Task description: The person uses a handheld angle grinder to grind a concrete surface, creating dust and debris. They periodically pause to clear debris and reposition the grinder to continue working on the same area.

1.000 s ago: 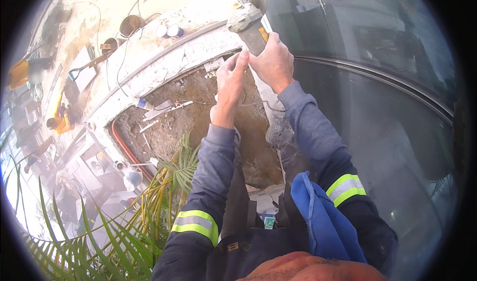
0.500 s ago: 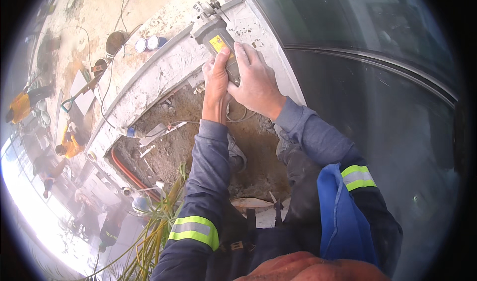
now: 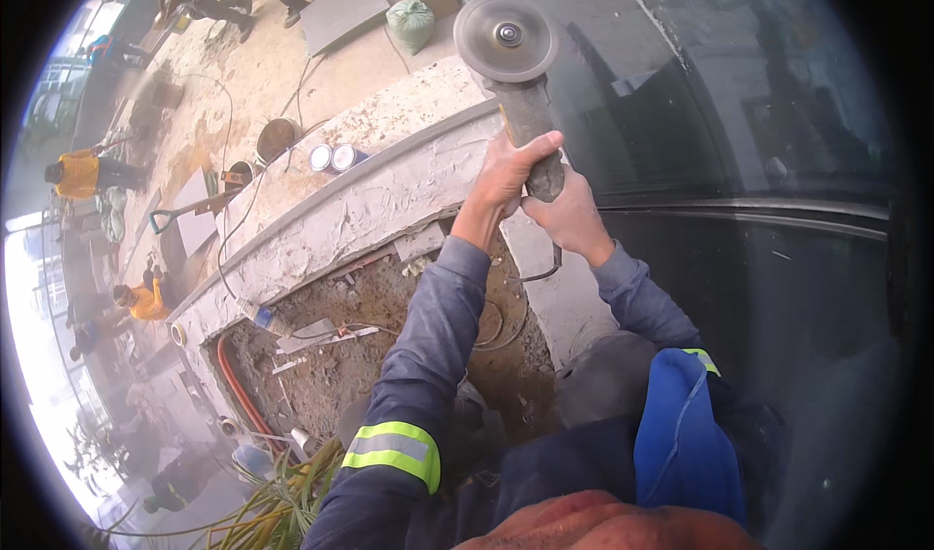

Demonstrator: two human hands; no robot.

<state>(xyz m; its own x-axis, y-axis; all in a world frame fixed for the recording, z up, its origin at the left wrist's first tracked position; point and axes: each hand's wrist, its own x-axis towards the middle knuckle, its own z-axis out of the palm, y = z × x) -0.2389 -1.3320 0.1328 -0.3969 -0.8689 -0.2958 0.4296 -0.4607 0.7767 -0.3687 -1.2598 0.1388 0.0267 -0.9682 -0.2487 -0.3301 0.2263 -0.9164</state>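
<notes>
Both my hands grip an angle grinder (image 3: 526, 112), held out over the far corner of a rough white ledge (image 3: 336, 214). Its round disc (image 3: 507, 36) faces up toward me at the far end and looks smeared, with the hub in the middle. My left hand (image 3: 508, 173) wraps the body from the left, thumb laid across it. My right hand (image 3: 574, 212) closes round the rear end from the right. A dark cord (image 3: 556, 260) hangs from the back of the grinder beside my right wrist.
Dark glass panels (image 3: 720, 317) stand close on my right. Below me lies a dirt-filled planter (image 3: 331, 307) with an orange pipe (image 3: 238, 385) and a cable connector (image 3: 261, 315). Two cans (image 3: 336, 157), a bucket (image 3: 276, 140) and a shovel (image 3: 195, 208) are beyond the ledge. Several people work at left.
The grinder has swung farther out and to the right, and its disc now faces me. My hands have shifted on its body. My view has turned, showing more of the far ground.
</notes>
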